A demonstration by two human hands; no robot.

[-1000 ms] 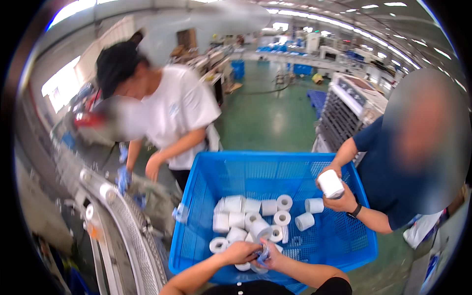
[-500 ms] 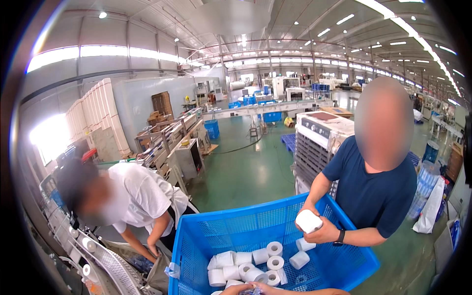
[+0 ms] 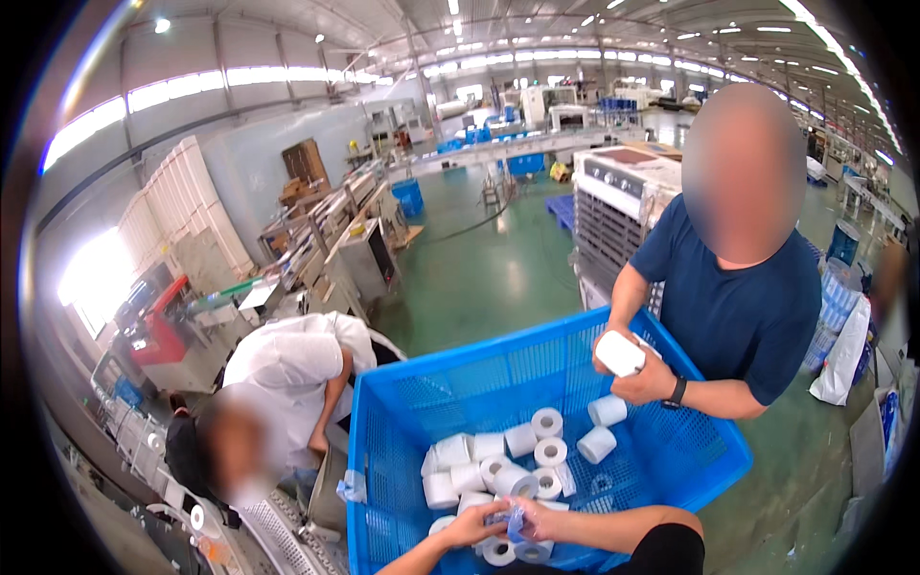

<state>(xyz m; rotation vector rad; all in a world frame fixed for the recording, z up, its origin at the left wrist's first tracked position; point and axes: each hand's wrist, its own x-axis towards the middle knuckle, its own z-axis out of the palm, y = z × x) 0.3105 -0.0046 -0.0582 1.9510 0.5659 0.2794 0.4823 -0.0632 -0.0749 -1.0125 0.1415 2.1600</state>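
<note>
Over the near side of a big blue plastic crate (image 3: 479, 374), my left hand (image 3: 471, 524) and my right hand (image 3: 542, 520) meet. Between their closed fingers is a small crumpled piece of clear bluish plastic film (image 3: 516, 522). Just beneath and beyond them lies a heap of white toilet paper rolls (image 3: 466, 476), some on end and some on their sides. Toward the crate's right side two rolls (image 3: 597, 445) rest apart from the heap. Across the crate a co-worker in a navy shirt (image 3: 743, 316) holds a white roll (image 3: 620, 355) in both hands.
At left, a second co-worker in a white shirt (image 3: 287, 369) bends low beside a conveyor (image 3: 273, 532) carrying rolls. Stacked trays topped by a white panel (image 3: 623, 187) stand behind the crate. A white bag (image 3: 843, 350) sits on the floor at right.
The view has tipped down, so more of my forearms shows, and my hands with the film are higher in view. The white-shirted co-worker has bent lower. The other co-worker still holds the roll.
</note>
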